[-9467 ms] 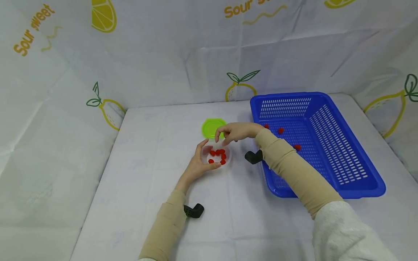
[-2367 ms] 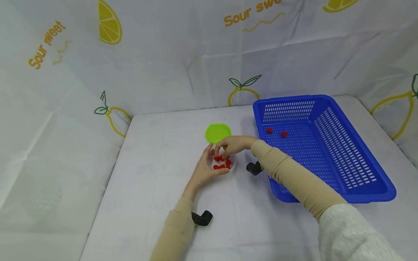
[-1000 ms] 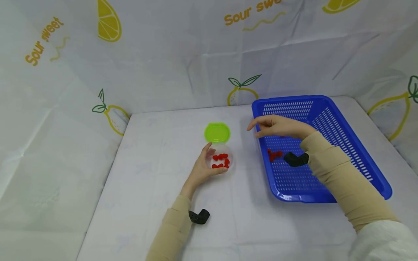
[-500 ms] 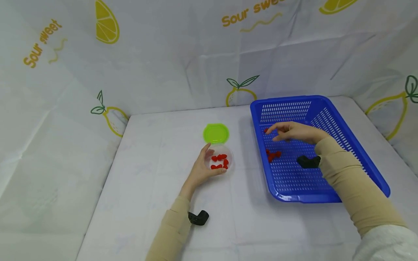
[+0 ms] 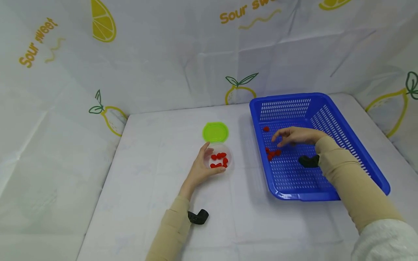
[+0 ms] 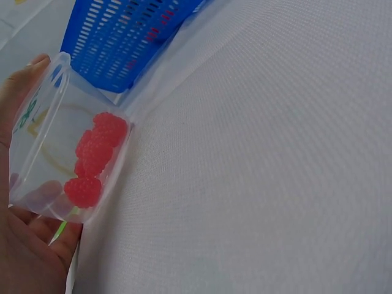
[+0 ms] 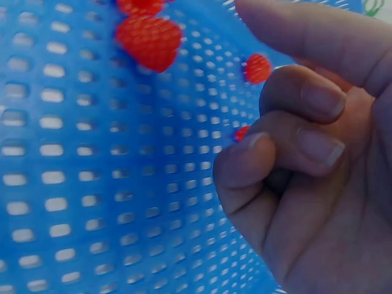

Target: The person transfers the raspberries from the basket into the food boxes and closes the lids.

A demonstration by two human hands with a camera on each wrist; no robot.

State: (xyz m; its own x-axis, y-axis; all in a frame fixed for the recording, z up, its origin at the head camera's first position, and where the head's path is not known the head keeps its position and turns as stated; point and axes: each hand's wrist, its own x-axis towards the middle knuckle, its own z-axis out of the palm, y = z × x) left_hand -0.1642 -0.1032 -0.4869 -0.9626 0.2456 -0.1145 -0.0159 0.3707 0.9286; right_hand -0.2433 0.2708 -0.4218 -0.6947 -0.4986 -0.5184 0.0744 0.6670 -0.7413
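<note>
My left hand [image 5: 200, 169] grips a small clear plastic tub [image 6: 76, 101] on the table, thumb and fingers round its sides. Several red raspberries [image 6: 97, 152] lie on the tub's bottom. Inside the blue basket, my right hand [image 5: 298, 136] hovers over the floor with bent fingers, thumb and index apart and nothing between them. Just left of its fingertips is a cluster of raspberries [image 5: 273, 153]. One more raspberry [image 5: 266, 129] lies farther back, near the basket's left wall. The right wrist view shows a raspberry [image 7: 150, 41] close by, with another partly hidden behind a finger.
The blue perforated basket [image 5: 294, 197] stands on the table's right side, its raised rim around the right hand. A bright green lid [image 5: 215, 132] lies flat just behind the tub. The white cloth-covered table [image 5: 156, 156] meets a lemon-print sheet at the back.
My right hand has left the tub, where it was 2.4 s ago, and crossed right into the basket. Over the last half second it comes nearer the raspberry cluster. My left hand keeps the tub in place.
</note>
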